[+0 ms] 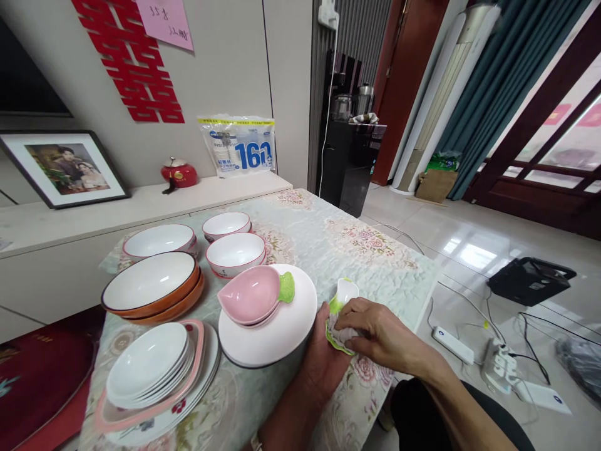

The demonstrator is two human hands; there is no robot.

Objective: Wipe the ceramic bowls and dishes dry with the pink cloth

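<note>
Flowered tablecloth (319,235) spreads out below. Beside the white plate (297,316), the left hand (323,364) cradles 1 small dish (347,289), white with a wavy green rim; the right hand (379,327) pinches a greyish rag (342,334) against it.

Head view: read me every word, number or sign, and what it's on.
"160": plastic bag; its smaller print is unclear.
"35": pink note; its other handwriting is unclear.
"囍", repeated: red wall cutout.
Too small: marks on red pot, front red-rimmed bowl, power strip.
</note>
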